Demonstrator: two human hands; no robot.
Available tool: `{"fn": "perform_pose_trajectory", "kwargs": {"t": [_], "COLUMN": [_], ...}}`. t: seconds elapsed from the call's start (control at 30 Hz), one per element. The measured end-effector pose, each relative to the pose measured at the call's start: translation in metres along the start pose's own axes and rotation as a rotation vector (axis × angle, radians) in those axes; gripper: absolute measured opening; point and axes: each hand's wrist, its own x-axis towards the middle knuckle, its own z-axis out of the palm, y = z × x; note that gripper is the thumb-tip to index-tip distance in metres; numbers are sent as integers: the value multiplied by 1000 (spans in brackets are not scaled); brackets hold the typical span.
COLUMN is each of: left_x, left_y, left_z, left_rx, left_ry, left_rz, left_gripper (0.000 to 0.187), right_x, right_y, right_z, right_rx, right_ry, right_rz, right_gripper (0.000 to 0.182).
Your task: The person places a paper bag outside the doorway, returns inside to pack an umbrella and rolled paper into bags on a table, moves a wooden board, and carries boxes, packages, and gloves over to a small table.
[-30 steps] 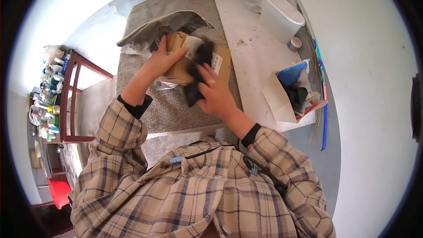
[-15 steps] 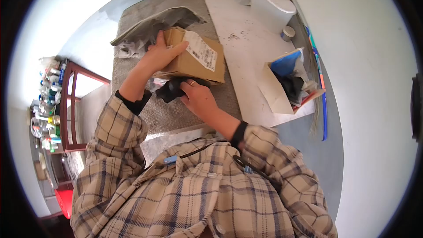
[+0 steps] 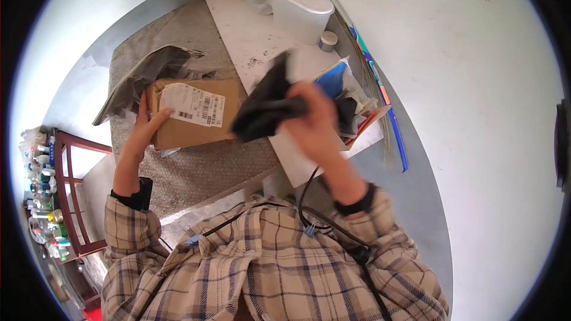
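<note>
A taped cardboard box [image 3: 193,137] with a white shipping label [image 3: 199,104] rests on the grey woven cover [image 3: 205,175]. My left hand [image 3: 143,134] grips its left end, with the thumb lying on the label's edge. To the right of the box, in the air, my right hand [image 3: 316,123] is closed around a soft black item [image 3: 264,107] that looks like cloth. Motion blurs both the item and the hand, so its exact kind does not show. Behind the box lies a crumpled grey plastic bag [image 3: 143,74].
Partly behind my right hand, an open carton holds a blue packet [image 3: 333,80] and black items. Farther back on the white board [image 3: 229,24] stand a lidded plastic container [image 3: 300,18] and a small jar [image 3: 328,41]. A wooden frame [image 3: 74,196] with several bottles is at the left.
The black item has been lifted from beside the box and carried right in my right hand. My left hand stays on the box, which now lies flatter. The camera view has shifted.
</note>
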Motion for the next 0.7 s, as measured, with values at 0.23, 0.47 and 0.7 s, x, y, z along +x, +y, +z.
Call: {"fn": "perform_pose_trajectory", "kwargs": {"t": [0.23, 0.47, 0.7], "left_x": [6, 3, 0], "left_y": [-9, -3, 2], "left_z": [-4, -2, -1], "left_rx": [-75, -4, -75], "left_ry": [33, 69, 51], "left_rz": [9, 55, 67], "left_gripper": [96, 97, 93], "right_x": [53, 23, -34], "right_y": [-67, 16, 13], "right_z": [-117, -129, -192], "right_rx": [-93, -808, -618], "right_ry": [199, -183, 335], "right_rz": [-54, 93, 842], "right_gripper": [32, 41, 61]}}
